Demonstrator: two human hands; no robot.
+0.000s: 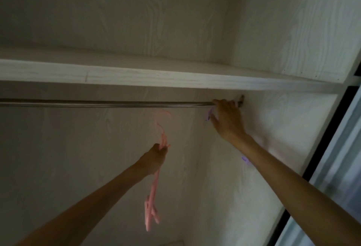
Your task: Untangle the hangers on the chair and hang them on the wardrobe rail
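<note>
A metal wardrobe rail runs across under a white shelf. My right hand is up at the rail's right end, holding a purple hanger whose hook is at the rail; most of it is hidden behind my hand and forearm, with a purple bit showing lower down. My left hand is below the rail and grips a bunch of pink hangers that hang down, their hooks pointing up just under the rail without touching it.
The white shelf sits just above the rail. The wardrobe's right side wall is close to my right hand, by the rail bracket. A dark door frame and window lie further right.
</note>
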